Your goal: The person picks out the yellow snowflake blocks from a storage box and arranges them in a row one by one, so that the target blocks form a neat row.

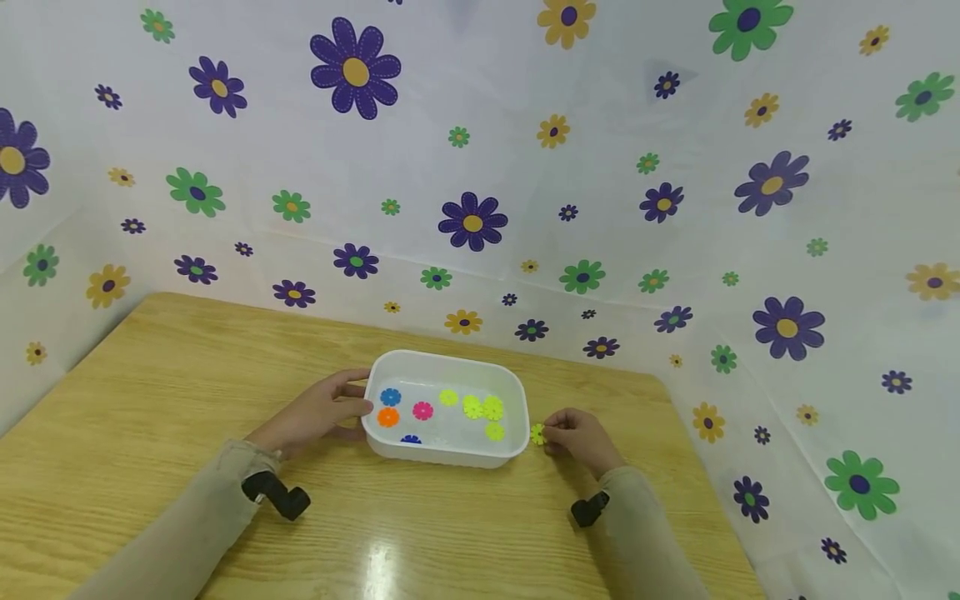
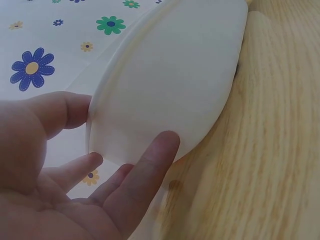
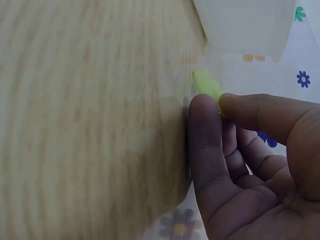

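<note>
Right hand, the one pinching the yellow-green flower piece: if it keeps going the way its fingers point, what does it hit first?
Most likely the white tub. The right hand points left with the flower piece leading, close beside the tub's right wall; the gap is hard to judge.

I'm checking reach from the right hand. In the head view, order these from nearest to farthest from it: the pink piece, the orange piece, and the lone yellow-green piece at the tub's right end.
From the right hand:
1. Lone yellow-green piece, tub's right end, nearest.
2. Pink piece, middle of the tub.
3. Orange piece, left end, by the left hand.
</note>
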Tool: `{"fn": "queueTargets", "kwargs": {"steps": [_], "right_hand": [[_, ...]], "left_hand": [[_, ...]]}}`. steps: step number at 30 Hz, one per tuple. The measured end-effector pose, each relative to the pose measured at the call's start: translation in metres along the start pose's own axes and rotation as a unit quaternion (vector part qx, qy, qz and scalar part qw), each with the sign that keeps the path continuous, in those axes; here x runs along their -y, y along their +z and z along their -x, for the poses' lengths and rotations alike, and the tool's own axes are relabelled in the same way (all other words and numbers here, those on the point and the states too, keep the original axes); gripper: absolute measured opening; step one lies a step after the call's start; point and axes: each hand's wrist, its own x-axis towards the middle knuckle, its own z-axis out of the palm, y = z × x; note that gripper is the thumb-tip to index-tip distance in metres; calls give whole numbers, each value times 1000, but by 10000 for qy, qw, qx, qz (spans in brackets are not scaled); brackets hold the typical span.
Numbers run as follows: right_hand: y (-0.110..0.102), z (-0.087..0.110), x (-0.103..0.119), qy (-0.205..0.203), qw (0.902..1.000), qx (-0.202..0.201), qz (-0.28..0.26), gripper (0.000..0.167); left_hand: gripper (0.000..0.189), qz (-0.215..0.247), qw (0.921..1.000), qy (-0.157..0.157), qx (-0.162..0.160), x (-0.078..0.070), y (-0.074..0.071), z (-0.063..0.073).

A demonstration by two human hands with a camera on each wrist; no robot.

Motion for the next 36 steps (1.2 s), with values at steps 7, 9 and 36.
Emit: {"fn": "queueTargets", "kwargs": {"steps": [7,9,36], "right_hand": [[4,-2,11,99,9993,-242,280,10],[4,-2,13,164,9992,-277,231,10],[6,-4,13,154,9988,-319,333,13]], "left_hand": [[62,101,9999,46,36,0,-1,-2],[61,126,9999,51,31,0,-1,-2],[65,90,9999,19,111,0,-3,0]]}}
